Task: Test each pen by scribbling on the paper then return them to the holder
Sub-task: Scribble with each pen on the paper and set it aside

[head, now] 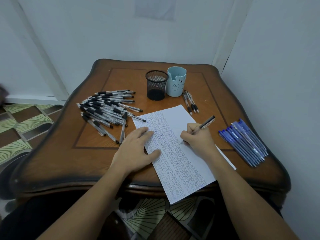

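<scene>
A white sheet of paper (176, 122), covered in rows of small blue scribbles, lies slanted on the wooden table (69, 153) and overhangs its near edge. My left hand (136, 151) rests flat on the paper's left edge, fingers spread. My right hand (197, 137) grips a black-tipped pen (207, 122) with its point on the paper. A black mesh holder (156, 84) and a light blue bear-face holder (176, 81) stand at the back; the mesh one looks empty.
Several black-grip pens (107, 108) lie heaped at the left of the table. Three more (190, 102) lie beside the blue holder. Several blue pens (244, 142) lie in a row at the right edge. Walls close in behind and to the right.
</scene>
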Tool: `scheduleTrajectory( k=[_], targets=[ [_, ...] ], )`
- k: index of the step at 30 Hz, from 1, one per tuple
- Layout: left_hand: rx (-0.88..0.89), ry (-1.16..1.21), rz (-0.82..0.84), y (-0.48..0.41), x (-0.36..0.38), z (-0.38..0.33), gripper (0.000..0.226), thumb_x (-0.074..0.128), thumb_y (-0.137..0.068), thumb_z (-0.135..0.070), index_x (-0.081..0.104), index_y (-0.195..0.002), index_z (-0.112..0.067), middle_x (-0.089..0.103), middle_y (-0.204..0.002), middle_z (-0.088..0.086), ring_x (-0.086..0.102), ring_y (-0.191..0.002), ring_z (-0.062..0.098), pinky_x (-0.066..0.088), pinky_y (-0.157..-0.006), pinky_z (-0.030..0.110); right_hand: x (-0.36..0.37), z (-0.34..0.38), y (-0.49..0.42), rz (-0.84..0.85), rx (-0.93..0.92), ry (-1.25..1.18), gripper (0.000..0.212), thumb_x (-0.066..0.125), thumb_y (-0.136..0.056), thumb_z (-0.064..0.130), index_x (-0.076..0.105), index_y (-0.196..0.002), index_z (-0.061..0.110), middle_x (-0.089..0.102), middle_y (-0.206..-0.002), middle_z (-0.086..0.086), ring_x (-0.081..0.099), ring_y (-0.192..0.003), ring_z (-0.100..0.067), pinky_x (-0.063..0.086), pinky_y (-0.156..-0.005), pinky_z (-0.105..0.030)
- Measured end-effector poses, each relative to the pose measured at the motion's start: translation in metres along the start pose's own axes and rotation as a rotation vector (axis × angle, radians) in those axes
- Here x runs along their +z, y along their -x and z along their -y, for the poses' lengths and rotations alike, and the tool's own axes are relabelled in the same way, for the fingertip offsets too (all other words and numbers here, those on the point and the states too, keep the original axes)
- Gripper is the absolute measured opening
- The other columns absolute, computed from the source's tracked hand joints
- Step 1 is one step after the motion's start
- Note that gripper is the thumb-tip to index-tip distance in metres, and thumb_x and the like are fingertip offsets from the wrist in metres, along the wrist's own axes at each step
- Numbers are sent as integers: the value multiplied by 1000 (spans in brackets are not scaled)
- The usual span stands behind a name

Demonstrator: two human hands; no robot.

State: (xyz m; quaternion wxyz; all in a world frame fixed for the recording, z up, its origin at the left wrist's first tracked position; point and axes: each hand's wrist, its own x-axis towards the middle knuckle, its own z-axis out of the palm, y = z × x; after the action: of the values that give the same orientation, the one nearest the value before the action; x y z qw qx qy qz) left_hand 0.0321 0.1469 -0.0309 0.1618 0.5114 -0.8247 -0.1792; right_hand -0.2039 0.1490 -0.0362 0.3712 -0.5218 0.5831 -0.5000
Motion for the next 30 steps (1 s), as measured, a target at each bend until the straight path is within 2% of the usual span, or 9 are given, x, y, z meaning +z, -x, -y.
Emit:
scheduleTrajectory(
  k=[5, 7, 9, 11, 13, 16, 22, 26, 30],
  targets=[
    [1, -8, 12, 1, -1, -1, 97, 29, -67, -77, 37, -148, -25, 28, -155, -8, 21, -141, 7, 19, -112, 27, -4, 5, -3, -91, 68, -82, 41, 58, -89, -7, 39, -59, 13, 44, -57, -3, 53, -51, -11, 47, -52, -26],
    [4, -13, 13, 0, -1, 0, 97, 28, -67, -77, 37, -148, -25, 28, -155, -8, 22, -141, 8, 19, -113, 28, -6, 10, -3, -113, 116, -202, 38, 54, -96, 0, 42, -62, 13, 49, -57, -5, 48, -52, -12, 41, -50, -25],
    [6, -11, 11, 0, -1, 0, 97, 29, -68, -77, 37, -148, -24, 29, -155, -7, 22, -141, 9, 20, -113, 30, -6, 15, -4, -123, 152, -289, 35, 48, -103, 16, 46, -68, 15, 47, -51, -4, 41, -48, -14, 35, -49, -28],
    [2, -9, 13, 0, 0, 0, 97, 29, -68, -77, 38, -148, -24, 29, -155, -7, 23, -141, 9, 21, -114, 31, -7, 19, -4, -113, 173, -301, 36, 36, -107, 38, 53, -86, 15, 42, -47, -5, 36, -42, -15, 30, -43, -28],
    [-4, -7, 16, 0, 0, 0, 98, 29, -67, -78, 38, -148, -24, 29, -155, -7, 23, -142, 9, 21, -114, 31, -8, 20, -5, -102, 194, -282, 45, 27, -106, 47, 57, -106, 13, 40, -46, -6, 34, -40, -16, 28, -41, -26],
    [-8, -7, 18, 0, -1, 0, 98, 28, -66, -78, 37, -148, -25, 29, -155, -7, 23, -142, 10, 20, -115, 31, -7, 22, -5, -100, 195, -242, 43, 26, -108, 42, 60, -116, 16, 42, -44, -4, 34, -40, -16, 29, -43, -28],
    [-13, 7, 26, 1, -2, 0, 98, 29, -66, -78, 36, -148, -25, 28, -155, -7, 22, -142, 9, 20, -116, 32, -7, 30, -8, -84, 287, -195, 35, 32, -108, 25, 58, -115, 3, 42, -45, -7, 34, -39, -18, 27, -45, -32],
    [-19, 15, 33, 2, -4, -2, 98, 28, -66, -78, 34, -149, -26, 26, -156, -7, 20, -143, 9, 19, -116, 31, -18, 42, -23, -13, 470, -279, 27, 38, -104, 17, 62, -114, 9, 47, -55, -3, 36, -47, -16, 27, -42, -25],
    [-17, 16, 36, 2, -5, -3, 89, 36, -73, -73, 32, -150, -27, 22, -158, -8, 17, -144, 9, 16, -116, 30, -36, 58, -64, -28, 526, 20, 18, 51, -100, 14, 67, -102, 8, 51, -68, -2, 43, -54, -13, 33, -49, -27]
  ],
)
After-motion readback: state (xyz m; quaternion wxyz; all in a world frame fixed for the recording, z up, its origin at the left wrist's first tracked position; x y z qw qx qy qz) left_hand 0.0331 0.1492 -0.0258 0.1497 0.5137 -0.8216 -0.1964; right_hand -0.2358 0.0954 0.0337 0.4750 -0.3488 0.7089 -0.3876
